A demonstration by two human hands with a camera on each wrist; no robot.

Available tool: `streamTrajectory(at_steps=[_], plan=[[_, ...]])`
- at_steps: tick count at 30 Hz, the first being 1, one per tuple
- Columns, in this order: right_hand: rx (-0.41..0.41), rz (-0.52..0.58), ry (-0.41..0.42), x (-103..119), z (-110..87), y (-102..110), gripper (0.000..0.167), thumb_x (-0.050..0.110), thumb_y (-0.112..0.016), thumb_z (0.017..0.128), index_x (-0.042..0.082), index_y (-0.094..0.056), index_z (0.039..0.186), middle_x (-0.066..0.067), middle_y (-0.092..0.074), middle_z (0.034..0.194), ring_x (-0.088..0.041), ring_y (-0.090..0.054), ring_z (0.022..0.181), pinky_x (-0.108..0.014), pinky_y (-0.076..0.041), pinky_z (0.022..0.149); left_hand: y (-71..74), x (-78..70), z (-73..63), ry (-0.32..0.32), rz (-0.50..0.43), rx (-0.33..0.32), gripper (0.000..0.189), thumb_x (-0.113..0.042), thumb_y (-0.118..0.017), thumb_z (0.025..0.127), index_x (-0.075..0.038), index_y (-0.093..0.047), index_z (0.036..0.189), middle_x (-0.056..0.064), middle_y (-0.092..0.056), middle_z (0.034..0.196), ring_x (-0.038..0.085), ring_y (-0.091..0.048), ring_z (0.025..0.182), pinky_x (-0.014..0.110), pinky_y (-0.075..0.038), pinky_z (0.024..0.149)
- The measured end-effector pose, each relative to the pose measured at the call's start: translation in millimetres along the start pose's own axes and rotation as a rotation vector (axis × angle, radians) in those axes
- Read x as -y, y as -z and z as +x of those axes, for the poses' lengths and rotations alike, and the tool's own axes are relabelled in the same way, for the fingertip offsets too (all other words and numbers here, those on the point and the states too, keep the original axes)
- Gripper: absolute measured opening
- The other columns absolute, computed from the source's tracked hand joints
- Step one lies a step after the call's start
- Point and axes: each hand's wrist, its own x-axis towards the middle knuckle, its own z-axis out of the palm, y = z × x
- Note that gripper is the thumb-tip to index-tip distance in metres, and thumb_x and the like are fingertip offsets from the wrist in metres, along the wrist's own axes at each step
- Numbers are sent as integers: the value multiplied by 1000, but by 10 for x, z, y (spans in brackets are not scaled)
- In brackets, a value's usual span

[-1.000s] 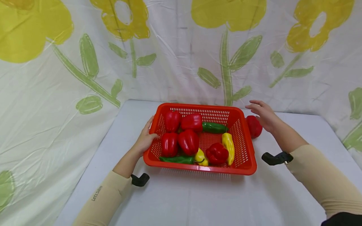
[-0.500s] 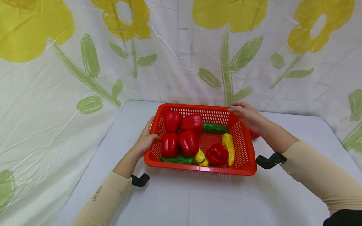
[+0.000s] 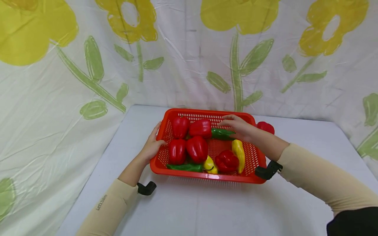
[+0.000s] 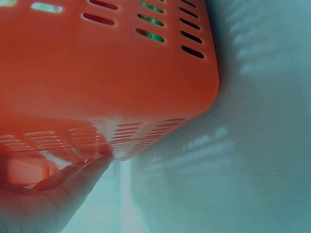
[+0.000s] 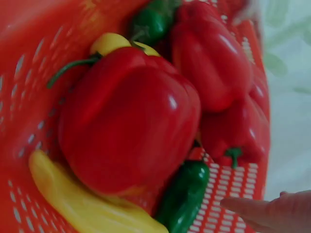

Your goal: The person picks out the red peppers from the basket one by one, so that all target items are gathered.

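My left hand (image 3: 151, 145) grips the left side of a red plastic basket (image 3: 206, 176), thumb over the rim and fingers along the outer wall (image 4: 87, 170). Inside, my right hand (image 3: 242, 129) hovers over the right half with fingers fairly straight and nothing held. Closest to it lies a long green pepper (image 3: 220, 133), partly hidden by the fingers. A long yellow pepper (image 3: 240, 156) and a red bell pepper (image 3: 226, 160) lie nearer the front; the right wrist view shows this red pepper (image 5: 129, 126) large. Whether the right fingertips touch the green pepper, I cannot tell.
Several red bell peppers (image 3: 197, 149) fill the basket's left half, with another green pepper (image 3: 185, 167) and a small yellow pepper (image 3: 210, 165) at the front. Outside the right wall, one red bell pepper (image 3: 265, 127) sits on the white table (image 3: 189, 209). A flowered curtain (image 3: 183, 65) hangs behind.
My right hand has moved left from above the red pepper outside, across the rim and over the basket's inside. The left hand and the basket have stayed in place.
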Motion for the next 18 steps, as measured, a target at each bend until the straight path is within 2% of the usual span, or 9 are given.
streamTrajectory(at_steps=[9,14,18], plan=[[-19,-44,-84,-91,158,-299,68,22,-56,88,8,-19,142,-16,-17,149,-42,-16,137,-53,-24,111,5,9,9,-5,-4,-3,82,4,-43,86,-29,-4,150,17,-29,149,37,-43,124,49,-46,94],[-6,-68,-98,-117,195,-403,73,25,-57,86,9,-14,143,-16,-18,148,-42,-27,134,-54,-23,112,1,8,8,-4,-7,3,82,3,-42,86,-29,-3,150,17,-28,148,37,-43,124,48,-47,93],[-18,-66,-109,-129,242,-471,79,25,-57,86,9,-8,145,-16,-16,149,-42,-26,135,-52,-24,112,0,7,9,-5,-12,6,82,4,-42,86,-30,-4,150,16,-28,149,36,-43,124,48,-47,93]])
